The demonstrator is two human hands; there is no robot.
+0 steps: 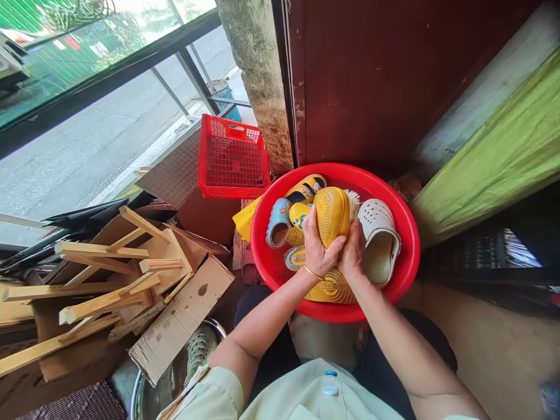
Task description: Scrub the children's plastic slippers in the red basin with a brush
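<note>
Two hands (318, 248) (352, 249) clasp a rounded, textured yellow shoe (331, 214).

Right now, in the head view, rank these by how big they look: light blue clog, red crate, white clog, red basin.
1. Red basin
2. Red crate
3. White clog
4. Light blue clog

These are apparent sizes only.

One head-worn view (the only one), forward and steeply down over both forearms.
</note>
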